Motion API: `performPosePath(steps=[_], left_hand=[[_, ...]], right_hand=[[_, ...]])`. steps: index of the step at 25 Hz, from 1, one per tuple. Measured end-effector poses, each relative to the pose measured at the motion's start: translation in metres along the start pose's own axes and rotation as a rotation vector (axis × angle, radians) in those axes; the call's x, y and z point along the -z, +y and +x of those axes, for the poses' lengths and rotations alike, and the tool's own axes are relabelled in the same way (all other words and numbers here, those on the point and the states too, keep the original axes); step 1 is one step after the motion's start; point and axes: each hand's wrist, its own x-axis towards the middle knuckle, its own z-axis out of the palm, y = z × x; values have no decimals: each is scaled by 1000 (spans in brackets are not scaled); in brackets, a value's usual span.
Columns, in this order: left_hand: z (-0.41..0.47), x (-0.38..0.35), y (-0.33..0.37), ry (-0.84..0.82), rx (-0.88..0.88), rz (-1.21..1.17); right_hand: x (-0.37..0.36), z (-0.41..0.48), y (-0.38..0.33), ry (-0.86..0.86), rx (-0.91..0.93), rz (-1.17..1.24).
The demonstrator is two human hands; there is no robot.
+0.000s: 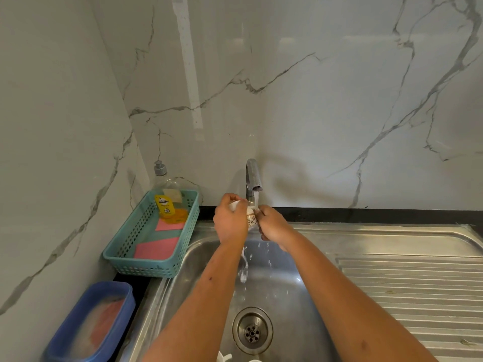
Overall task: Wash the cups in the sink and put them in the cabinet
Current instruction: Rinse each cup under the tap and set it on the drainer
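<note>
Entry one, room and surface: I am viewing a grey-veined marble wall [313, 100] rising behind a black table [366, 215], with a steel sink [287, 296] and ribbed drainboard [405, 283] sitting in it. A teal basket [141, 270] is standing at the table's back left corner, carrying a soap bottle [164, 194] and pink cloths [156, 248]. A blue lidded box [88, 322] is lying nearer the front left.

Entry two, task item: a white cup [251, 216] with brown patterning is lying sideways under the running faucet [252, 176], above the sink's back edge. The left hand [230, 223] is gripping its base; the right hand [274, 226] is curling round its rim.
</note>
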Motion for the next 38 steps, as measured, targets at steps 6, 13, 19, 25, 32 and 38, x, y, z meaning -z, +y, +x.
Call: performPosePath(steps=[6, 13, 19, 25, 32, 38], left_hand=[[2, -4, -12, -100, 278, -112], [-4, -1, -4, -180, 244, -192], [6, 1, 0, -134, 462, -401], [-8, -3, 11, -387, 539, -254], [-17, -7, 2, -327, 287, -337], [-11, -14, -1, -183, 172, -114]], right_hand=[[-6, 5, -5, 231, 158, -100], [-2, 4, -12, 107, 110, -157], [3, -19, -2, 32, 540, -343], [12, -14, -2, 257, 435, -639], [3, -4, -3, 231, -29, -126], [3, -10, 7, 336, 309, -626]])
